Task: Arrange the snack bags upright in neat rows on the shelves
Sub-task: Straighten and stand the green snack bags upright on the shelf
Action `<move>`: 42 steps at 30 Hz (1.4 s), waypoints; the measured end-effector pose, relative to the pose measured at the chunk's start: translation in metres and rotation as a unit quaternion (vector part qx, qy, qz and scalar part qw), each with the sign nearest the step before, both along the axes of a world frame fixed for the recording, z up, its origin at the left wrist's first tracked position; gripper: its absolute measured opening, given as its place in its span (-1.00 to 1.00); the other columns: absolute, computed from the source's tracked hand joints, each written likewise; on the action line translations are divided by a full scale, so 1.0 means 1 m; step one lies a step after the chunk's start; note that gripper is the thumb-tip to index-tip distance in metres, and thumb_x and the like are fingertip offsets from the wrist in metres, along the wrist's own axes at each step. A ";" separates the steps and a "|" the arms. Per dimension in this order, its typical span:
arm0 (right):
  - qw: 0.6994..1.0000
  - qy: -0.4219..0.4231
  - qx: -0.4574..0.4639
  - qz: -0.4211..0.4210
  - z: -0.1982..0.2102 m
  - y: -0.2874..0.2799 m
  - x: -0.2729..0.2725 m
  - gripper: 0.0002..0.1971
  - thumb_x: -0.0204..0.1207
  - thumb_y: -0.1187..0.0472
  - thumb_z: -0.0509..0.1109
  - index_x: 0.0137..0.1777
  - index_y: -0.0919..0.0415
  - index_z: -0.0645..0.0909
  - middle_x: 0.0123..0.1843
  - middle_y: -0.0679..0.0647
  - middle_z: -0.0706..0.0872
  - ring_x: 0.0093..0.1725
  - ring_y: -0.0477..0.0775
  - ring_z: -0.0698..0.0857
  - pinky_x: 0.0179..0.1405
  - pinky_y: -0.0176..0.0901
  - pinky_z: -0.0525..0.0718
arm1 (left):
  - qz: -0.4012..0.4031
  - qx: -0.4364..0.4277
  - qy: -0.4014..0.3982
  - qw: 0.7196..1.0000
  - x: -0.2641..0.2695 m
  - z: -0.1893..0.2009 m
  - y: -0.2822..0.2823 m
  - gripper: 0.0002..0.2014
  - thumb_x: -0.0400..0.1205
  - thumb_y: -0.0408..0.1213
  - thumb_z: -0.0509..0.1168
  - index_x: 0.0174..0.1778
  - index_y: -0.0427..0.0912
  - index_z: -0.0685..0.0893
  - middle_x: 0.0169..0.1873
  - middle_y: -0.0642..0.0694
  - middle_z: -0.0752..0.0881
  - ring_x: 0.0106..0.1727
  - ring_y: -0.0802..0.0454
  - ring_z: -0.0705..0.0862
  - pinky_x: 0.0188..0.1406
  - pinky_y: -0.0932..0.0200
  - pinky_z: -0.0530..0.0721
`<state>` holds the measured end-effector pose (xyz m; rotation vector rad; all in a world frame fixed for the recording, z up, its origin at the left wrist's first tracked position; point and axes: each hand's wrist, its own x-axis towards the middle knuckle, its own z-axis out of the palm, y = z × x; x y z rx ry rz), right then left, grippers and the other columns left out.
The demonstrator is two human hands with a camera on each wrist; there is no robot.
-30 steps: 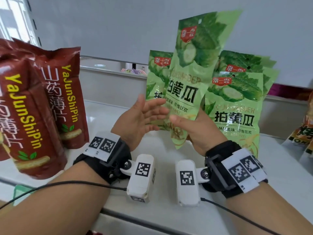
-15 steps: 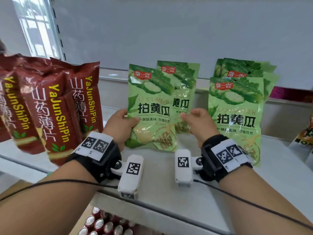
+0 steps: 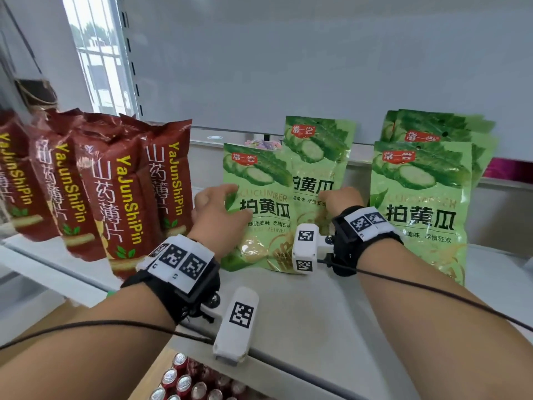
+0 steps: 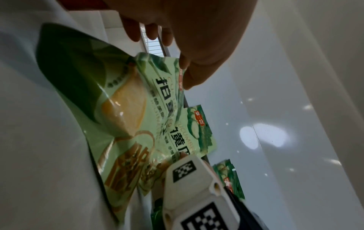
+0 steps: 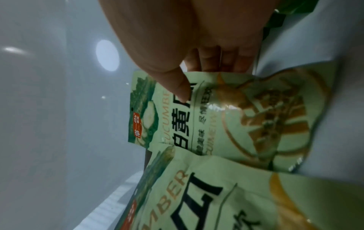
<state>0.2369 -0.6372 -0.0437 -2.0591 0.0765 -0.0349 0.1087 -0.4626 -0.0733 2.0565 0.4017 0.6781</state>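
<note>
Two green cucumber snack bags stand on the white shelf (image 3: 302,307). My left hand (image 3: 223,204) grips the left edge of the front green bag (image 3: 261,203), thumb across its face (image 4: 186,80). The right hand (image 3: 336,197) pinches the right edge of the rear green bag (image 3: 317,157), its thumb on the printed front (image 5: 182,93) and fingers behind. That rear bag stands behind and to the right of the front one, partly covered by it. A stack of the same green bags (image 3: 421,197) stands upright at the right. Red-brown YaJunShiPin bags (image 3: 121,192) lean in a row at the left.
A white back panel (image 3: 317,67) closes the shelf behind the bags. Below the shelf's front edge, red cans (image 3: 184,382) fill a lower level. A window (image 3: 95,53) is at the far left. Bare shelf lies between my forearms.
A green bag that the right hand held tilted in the air has come down to stand on the shelf. My left hand went from open to gripping the front bag's edge.
</note>
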 end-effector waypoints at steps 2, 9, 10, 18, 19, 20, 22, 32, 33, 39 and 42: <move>0.999 -0.040 -0.025 0.005 0.001 -0.001 -0.001 -0.73 0.56 0.16 0.32 0.17 0.32 0.56 0.19 0.27 0.67 -0.02 0.23 0.68 -0.04 -0.01 0.60 | -0.032 0.039 -0.022 0.998 -0.002 0.007 -0.009 -0.72 0.57 -0.20 0.36 0.13 0.22 0.52 0.42 -0.02 0.36 0.47 -0.07 0.34 0.51 0.05 0.29; 0.982 -0.144 0.116 -0.036 0.009 -0.017 -0.015 -0.53 0.63 0.20 0.20 0.53 0.24 0.36 0.44 0.15 0.52 0.01 0.10 0.60 -0.10 -0.14 0.60 | -0.146 0.007 -0.037 0.989 0.009 0.016 -0.036 -0.82 0.60 -0.23 0.35 -0.14 0.23 0.66 -0.07 0.14 0.70 0.04 0.00 0.67 0.08 0.15 0.55; 0.980 -0.146 0.127 -0.038 0.010 -0.023 -0.018 -0.52 0.63 0.19 0.19 0.54 0.24 0.33 0.34 0.13 0.53 -0.05 0.08 0.57 -0.24 -0.21 0.55 | -0.155 -0.001 -0.034 0.987 0.013 0.015 -0.038 -0.81 0.61 -0.21 0.34 -0.14 0.26 0.64 -0.07 0.23 0.68 0.08 0.05 0.66 0.09 0.18 0.52; 0.955 -0.117 0.271 0.020 0.006 -0.056 -0.047 -0.70 0.60 0.26 0.27 0.32 0.21 0.56 -0.14 0.04 0.72 -0.39 -0.02 0.71 -0.38 -0.14 0.72 | -0.163 -0.116 -0.035 0.979 0.046 0.022 -0.056 -0.42 0.47 0.15 0.28 0.42 0.07 0.48 0.03 0.25 0.62 0.24 0.00 0.60 0.38 -0.08 0.51; 0.953 -0.109 0.283 0.028 0.004 -0.059 -0.050 -0.64 0.60 0.25 0.29 0.40 0.20 0.50 -0.14 0.06 0.72 -0.36 -0.07 0.73 -0.43 -0.21 0.71 | -0.160 -0.131 -0.038 0.978 0.049 0.026 -0.058 -0.33 0.40 0.21 0.25 0.43 0.06 0.46 0.09 0.18 0.65 0.27 -0.03 0.60 0.40 -0.13 0.51; 0.950 -0.105 0.292 0.033 0.003 -0.059 -0.053 -0.63 0.59 0.25 0.31 0.40 0.24 0.47 -0.14 0.09 0.74 -0.25 -0.02 0.75 -0.39 -0.22 0.71 | -0.160 -0.151 -0.043 0.975 0.051 0.031 -0.060 -0.31 0.37 0.22 0.24 0.42 0.03 0.48 0.14 0.08 0.69 0.27 -0.04 0.62 0.39 -0.16 0.52; 0.945 -0.110 0.303 0.052 0.000 -0.061 -0.056 -0.68 0.57 0.24 0.35 0.30 0.26 0.53 -0.04 0.10 0.77 0.08 0.22 0.72 -0.07 -0.02 0.72 | -0.184 -0.205 -0.066 0.959 0.058 0.037 -0.063 -0.52 0.48 0.12 0.28 0.25 -0.04 0.62 0.04 -0.02 0.80 0.11 -0.03 0.75 0.28 -0.14 0.63; 0.903 -0.213 0.369 0.059 0.010 -0.081 -0.057 -0.89 0.62 0.09 0.29 -0.13 -0.06 0.60 -0.25 -0.31 0.72 -0.20 -0.45 0.69 -0.11 -0.49 0.63 | -0.247 -0.254 -0.105 0.929 0.073 0.045 -0.077 -0.77 0.57 -0.03 0.28 -0.08 -0.09 0.73 -0.08 -0.13 0.83 -0.07 -0.07 0.80 0.10 -0.07 0.70; 0.900 -0.217 0.373 0.057 0.012 -0.083 -0.055 -0.90 0.64 0.10 0.27 0.00 0.00 0.62 -0.14 -0.25 0.71 -0.12 -0.45 0.68 -0.14 -0.57 0.58 | -0.251 -0.260 -0.108 0.926 0.074 0.044 -0.078 -0.79 0.59 -0.06 0.27 -0.11 -0.08 0.74 -0.11 -0.12 0.84 -0.12 -0.05 0.81 0.02 -0.03 0.70; 0.892 -0.172 0.409 0.088 0.005 -0.083 -0.051 -0.88 0.56 0.26 0.35 -0.13 0.09 0.71 -0.11 0.06 0.75 -0.05 0.10 0.69 0.12 0.04 0.65 | -0.289 -0.343 -0.137 0.884 0.079 0.045 -0.080 -0.76 0.71 -0.23 0.20 0.08 -0.31 0.67 0.06 -0.33 0.77 0.06 -0.25 0.76 0.09 -0.14 0.72; 0.903 -0.144 0.388 0.114 -0.006 -0.079 -0.050 -0.79 0.51 0.36 0.38 -0.25 0.05 0.73 -0.20 0.04 0.81 -0.08 0.14 0.75 0.12 0.17 0.67 | -0.293 -0.378 -0.150 0.865 0.083 0.043 -0.081 -0.79 0.73 -0.25 0.17 0.07 -0.28 0.66 -0.02 -0.25 0.79 -0.05 -0.13 0.78 -0.01 -0.04 0.76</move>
